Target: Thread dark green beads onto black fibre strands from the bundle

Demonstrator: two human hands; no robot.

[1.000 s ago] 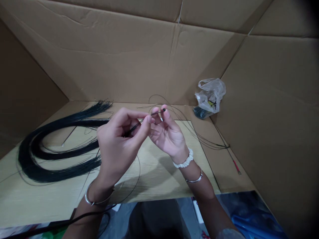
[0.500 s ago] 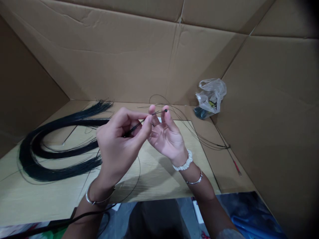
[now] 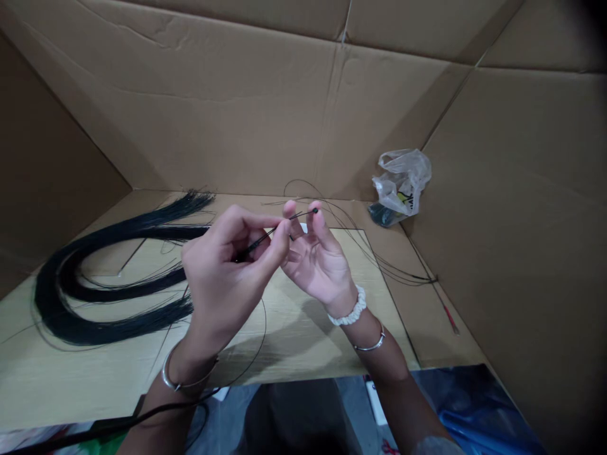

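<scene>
My left hand (image 3: 226, 272) pinches a thin black wire (image 3: 268, 235) between thumb and fingers, above a pale wooden board (image 3: 294, 332). The wire runs up and right to a small black bead (image 3: 315, 210), which sits at the thumb tip of my right hand (image 3: 315, 260). That hand is palm up, with its fingers apart and the wire crossing just above them. To the left of my hands, a long looped bundle of black fibres (image 3: 61, 306) lies on the board. Part of the wire is hidden behind my left fingers.
Cardboard walls (image 3: 213, 114) enclose the board on the back and sides. Loose thin wires (image 3: 393, 270) trail to the right, near a red-tipped rod (image 3: 450, 319). A crumpled plastic bag (image 3: 401, 183) stands in the back right corner. Blue plastic (image 3: 474, 417) lies below the front edge.
The fingers of my right hand have spread slightly wider, and the bead has shifted a little to the right. My left hand keeps its pinch on the wire.
</scene>
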